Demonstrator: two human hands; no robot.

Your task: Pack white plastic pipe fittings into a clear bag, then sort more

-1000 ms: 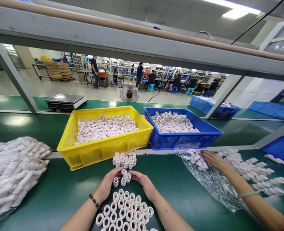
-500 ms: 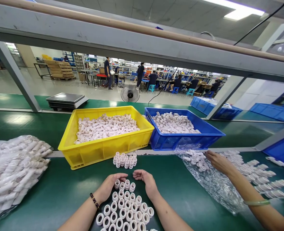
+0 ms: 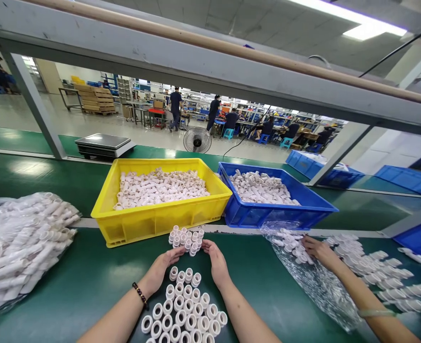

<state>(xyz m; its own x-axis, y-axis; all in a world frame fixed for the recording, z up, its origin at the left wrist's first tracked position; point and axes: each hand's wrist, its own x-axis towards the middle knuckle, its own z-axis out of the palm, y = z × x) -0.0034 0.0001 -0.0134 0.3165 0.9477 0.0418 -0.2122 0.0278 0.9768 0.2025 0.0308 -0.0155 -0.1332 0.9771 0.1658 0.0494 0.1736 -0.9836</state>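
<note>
Dozens of white fittings (image 3: pixel 179 303): on end, openings up, in a loose batch btwn the forearms, w/ 4 more in a short row just beyond.
Far cluster (image 3: pixel 185 237): same type, packed tight, nr front wall of yellow bin (image 3: pixel 160 223); btwn both hands' fingertips.
L hand (image 3: pixel 160 271): open, fingers straight & tog., tips at cluster's near-L edge; nothing gripped, contact unclear.
R hand (image 3: pixel 216 264): open, slightly cupped, tips at cluster's R edge; no grip seen, can't tell if touching.
Bins: yellow one & blue bin (image 3: pixel 275 216) side by side, each w/ a heap of white pcs.
R side: co-worker's hand (image 3: pixel 319 250) at small white pcs (image 3: pixel 294 245) on clear plastic (image 3: pixel 325 286); grip can't tell. More pcs (image 3: pixel 385 276) lie in rows beyond.
L side: clear bag (image 3: pixel 28 252) full of white pcs.
Back: scale (image 3: pixel 105 143), fan (image 3: pixel 196 140).
</note>
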